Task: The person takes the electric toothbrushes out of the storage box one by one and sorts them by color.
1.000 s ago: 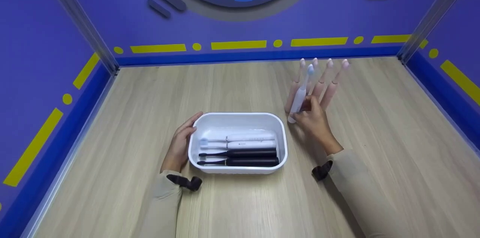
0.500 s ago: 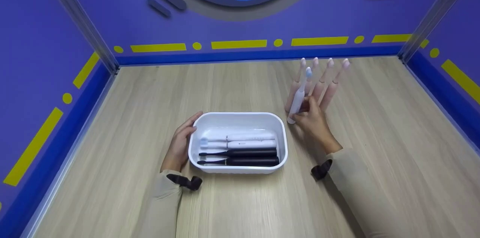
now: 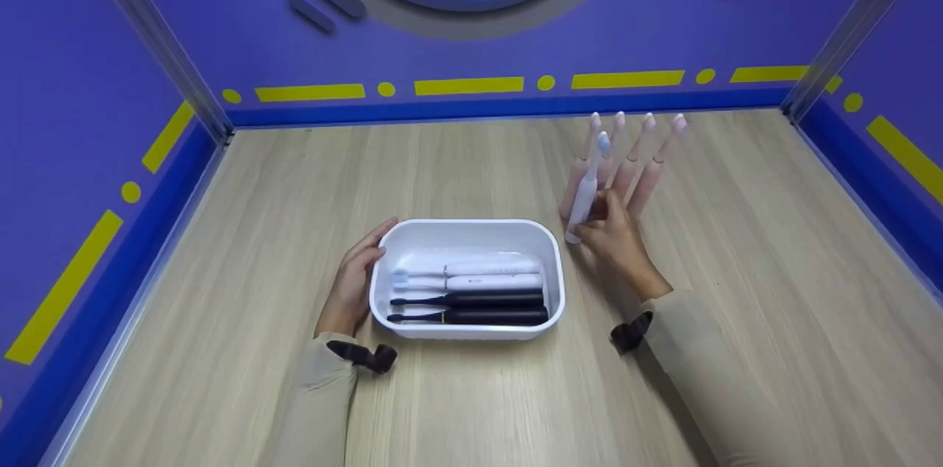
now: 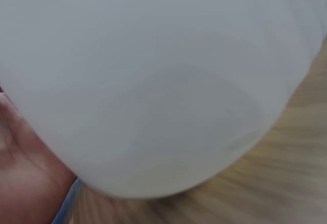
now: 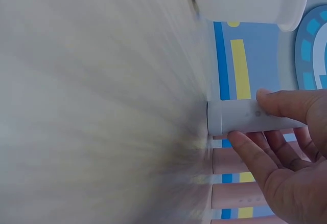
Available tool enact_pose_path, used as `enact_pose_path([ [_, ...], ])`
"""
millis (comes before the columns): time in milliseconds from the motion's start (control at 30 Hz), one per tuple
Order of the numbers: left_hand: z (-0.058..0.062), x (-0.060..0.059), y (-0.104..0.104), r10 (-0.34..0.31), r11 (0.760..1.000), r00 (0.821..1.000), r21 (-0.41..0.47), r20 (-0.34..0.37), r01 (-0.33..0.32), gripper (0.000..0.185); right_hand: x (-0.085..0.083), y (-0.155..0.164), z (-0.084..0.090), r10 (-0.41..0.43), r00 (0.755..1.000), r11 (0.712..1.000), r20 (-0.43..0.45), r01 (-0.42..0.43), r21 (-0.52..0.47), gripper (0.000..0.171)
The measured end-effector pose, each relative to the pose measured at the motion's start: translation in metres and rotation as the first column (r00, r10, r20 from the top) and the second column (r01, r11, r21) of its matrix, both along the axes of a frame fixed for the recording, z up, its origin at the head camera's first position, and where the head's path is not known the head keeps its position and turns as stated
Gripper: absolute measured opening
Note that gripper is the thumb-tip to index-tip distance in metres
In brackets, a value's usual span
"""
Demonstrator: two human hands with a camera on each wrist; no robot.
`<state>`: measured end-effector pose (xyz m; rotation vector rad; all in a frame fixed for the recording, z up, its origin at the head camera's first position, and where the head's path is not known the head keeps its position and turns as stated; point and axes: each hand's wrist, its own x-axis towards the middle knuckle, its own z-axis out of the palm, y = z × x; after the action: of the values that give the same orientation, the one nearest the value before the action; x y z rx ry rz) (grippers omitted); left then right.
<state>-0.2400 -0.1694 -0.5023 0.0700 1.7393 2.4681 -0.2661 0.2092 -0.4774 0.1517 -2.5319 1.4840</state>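
Observation:
A white electric toothbrush [image 3: 584,202] with a bluish brush head stands upright. My right hand [image 3: 619,242] pinches its handle between thumb and fingers. In the right wrist view the base of that handle [image 5: 232,116] is right at the tabletop. Several pink electric toothbrushes [image 3: 645,188] stand upright just behind it, partly hidden by the hand. My left hand [image 3: 352,283] rests along the left side of a white bin [image 3: 468,334], fingers stretched on its outer wall. Inside the bin lie two white electric toothbrushes [image 3: 501,283] and two black ones [image 3: 501,317], heads pointing left.
Everything stands on a light wood-grain table [image 3: 471,408]. A purple-blue panel [image 3: 471,54] with yellow marks rises behind it, with side panels [image 3: 59,157] left and right. The bin's right rim is close to the standing white toothbrush.
The white toothbrush in my right hand has shifted slightly, its head dropping a little and moving left. The left hand, the bin and the pink toothbrushes stay in place.

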Motion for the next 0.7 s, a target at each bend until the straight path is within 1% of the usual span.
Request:
enact_pose_path([
  [133, 0.0007, -0.0002, 0.0001, -0.006, 1.000, 1.000, 0.015, 0.012, 0.005, 0.054, 0.0005, -0.0002, 0.0006, 0.004, 1.000, 1.000, 0.018, -0.004, 0.011, 0.049],
  [400, -0.0003, -0.0008, 0.0003, 0.003, 1.000, 1.000, 0.015, 0.016, -0.003, 0.053, 0.0011, 0.0009, -0.0007, 0.020, 1.000, 1.000, 0.019, -0.020, -0.003, 0.046],
  [567, 0.0003, -0.0007, 0.0007, 0.001, 1.000, 1.000, 0.025, 0.013, -0.001, 0.053, 0.0015, 0.0004, -0.0013, 0.023, 1.000, 0.999, 0.014, -0.022, -0.030, 0.043],
  [700, 0.0003, 0.0000, 0.0006, 0.000, 1.000, 1.000, 0.016, 0.009, -0.001, 0.053, 0.0010, -0.0002, -0.0024, 0.018, 1.000, 0.999, 0.017, -0.017, -0.048, 0.042],
])
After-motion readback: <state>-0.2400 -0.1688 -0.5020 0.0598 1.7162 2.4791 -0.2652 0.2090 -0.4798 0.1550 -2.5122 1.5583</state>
